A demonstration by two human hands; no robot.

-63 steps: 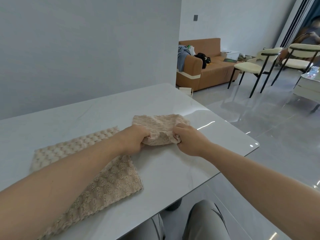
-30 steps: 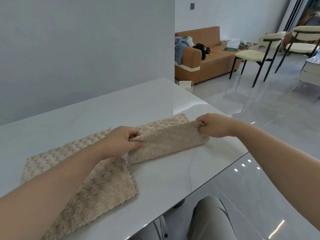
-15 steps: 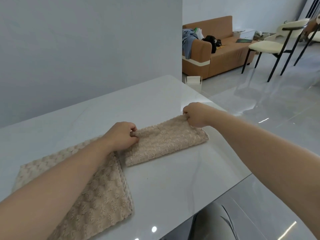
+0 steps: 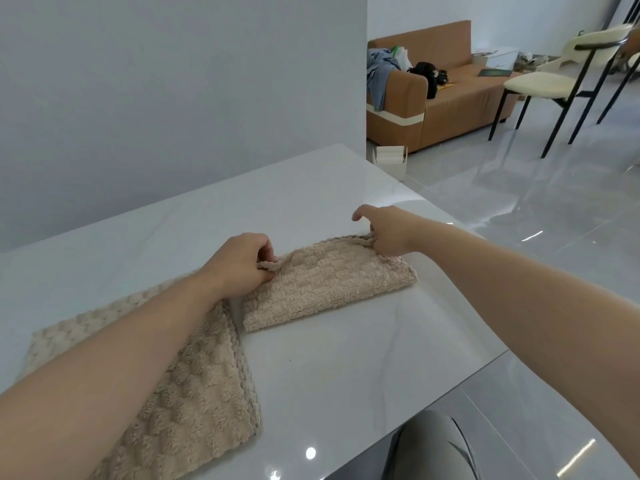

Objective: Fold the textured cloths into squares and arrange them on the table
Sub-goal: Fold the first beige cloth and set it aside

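Left hand point(image 4: 242, 263) is pinching the folded cloth point(image 4: 329, 289) at one top-edge corner, thumb and fingers closing on a raised bit of fabric. Right hand point(image 4: 388, 233) is gripping the opposite corner with curled fingers, one digit sticking up clear of the cloth. Folded cloth is lying on the white table point(image 4: 346, 375), spanning between the two sets of fingertips. Second cloth point(image 4: 201, 393) is lying unfolded under the left forearm, its edge just beside the folded one, below the left fingers. Past the right fingers: small white box point(image 4: 391, 161), sofa point(image 4: 450, 98), chair point(image 4: 547, 81). Green item point(image 4: 493, 73) on the sofa: any print is too small to read.
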